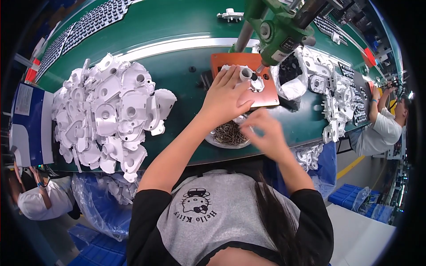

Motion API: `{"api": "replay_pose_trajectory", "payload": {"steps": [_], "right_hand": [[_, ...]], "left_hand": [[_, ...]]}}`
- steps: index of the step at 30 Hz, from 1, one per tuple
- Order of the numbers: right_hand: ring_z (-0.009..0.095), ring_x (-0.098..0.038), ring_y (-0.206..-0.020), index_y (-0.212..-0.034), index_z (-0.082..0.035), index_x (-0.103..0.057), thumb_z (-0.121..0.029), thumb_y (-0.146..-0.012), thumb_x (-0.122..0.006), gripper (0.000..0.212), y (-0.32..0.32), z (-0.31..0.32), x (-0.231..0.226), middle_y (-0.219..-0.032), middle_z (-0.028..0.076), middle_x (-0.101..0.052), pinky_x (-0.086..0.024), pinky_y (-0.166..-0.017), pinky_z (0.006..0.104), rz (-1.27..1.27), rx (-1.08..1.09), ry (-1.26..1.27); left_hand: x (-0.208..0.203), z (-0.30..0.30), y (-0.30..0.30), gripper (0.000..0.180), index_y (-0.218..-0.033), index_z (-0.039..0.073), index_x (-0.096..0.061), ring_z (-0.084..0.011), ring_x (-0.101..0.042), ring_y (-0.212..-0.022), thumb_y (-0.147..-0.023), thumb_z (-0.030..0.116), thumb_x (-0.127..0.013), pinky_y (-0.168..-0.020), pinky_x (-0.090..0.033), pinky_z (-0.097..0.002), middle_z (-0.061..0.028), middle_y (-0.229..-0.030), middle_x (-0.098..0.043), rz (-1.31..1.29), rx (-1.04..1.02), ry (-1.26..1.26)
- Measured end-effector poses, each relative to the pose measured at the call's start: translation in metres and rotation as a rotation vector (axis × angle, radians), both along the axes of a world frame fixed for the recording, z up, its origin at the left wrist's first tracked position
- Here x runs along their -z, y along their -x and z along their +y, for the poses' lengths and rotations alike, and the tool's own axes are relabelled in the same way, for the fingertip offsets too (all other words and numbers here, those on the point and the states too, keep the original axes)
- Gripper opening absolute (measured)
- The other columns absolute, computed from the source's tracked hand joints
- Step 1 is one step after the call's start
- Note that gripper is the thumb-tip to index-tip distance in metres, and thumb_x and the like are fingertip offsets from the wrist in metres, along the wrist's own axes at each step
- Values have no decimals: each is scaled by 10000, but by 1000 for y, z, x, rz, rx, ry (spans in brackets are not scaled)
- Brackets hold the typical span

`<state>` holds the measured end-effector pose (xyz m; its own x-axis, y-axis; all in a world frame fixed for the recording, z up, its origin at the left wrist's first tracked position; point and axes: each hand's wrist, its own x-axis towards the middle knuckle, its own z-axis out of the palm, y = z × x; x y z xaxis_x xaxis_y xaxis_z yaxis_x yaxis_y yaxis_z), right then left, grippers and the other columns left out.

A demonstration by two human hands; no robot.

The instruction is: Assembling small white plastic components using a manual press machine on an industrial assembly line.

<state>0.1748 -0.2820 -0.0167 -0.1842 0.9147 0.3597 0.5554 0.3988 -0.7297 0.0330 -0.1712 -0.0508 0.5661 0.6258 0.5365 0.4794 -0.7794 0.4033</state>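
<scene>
My left hand (226, 96) lies over a white plastic part (246, 73) with a round tube, its fingers stretched along the part and the thumb out to the side. That part rests on an orange plate (265, 98) below a green machine head (277, 37), whose thin tip ends close to it. Beside the plate's near edge, my right hand (267, 133) is curled with thumb and fingertips together at the rim of a bowl (216, 142) of small screws (229, 133). Whatever those fingertips hold is too small to make out.
White plastic parts (106, 114) are heaped at the left. A white bag (293, 84) with dark pieces stands right of the plate, and more white parts (341, 97) lie beyond it. Blue bins (101, 208) sit below the table edge. Other people (377, 128) work at both sides.
</scene>
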Motion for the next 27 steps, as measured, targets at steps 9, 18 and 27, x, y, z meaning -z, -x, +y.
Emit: {"api": "replay_pose_trajectory", "payload": {"steps": [9,18,27], "right_hand": [[148,-559,-741,-873,24,-652,-87,-787,-653,140,-60,89,6,-856,78,-602,-434,-673,258,138,309,58],[75,-525,-727,-887,26,-632,-85,-806,-647,138,-55,101,5,-828,14,-619,-420,-657,232,166,233,200],[98,-555,-720,-899,32,-616,-96,-809,-644,159,-52,107,8,-784,45,-626,-439,-665,249,287,239,277]], "left_hand": [[-5,-2,1,392,-1097,112,-605,-319,-342,-1314,-780,340,-643,-1102,-232,-440,-189,-1368,-418,6,3,12],[-3,-2,1,392,-1100,117,-597,-324,-347,-1311,-777,336,-642,-1099,-239,-443,-193,-1367,-418,2,-1,17],[-1,-1,0,395,-1050,96,-607,-354,-396,-1270,-732,323,-664,-1084,-262,-450,-245,-1299,-465,-62,5,-11]]}}
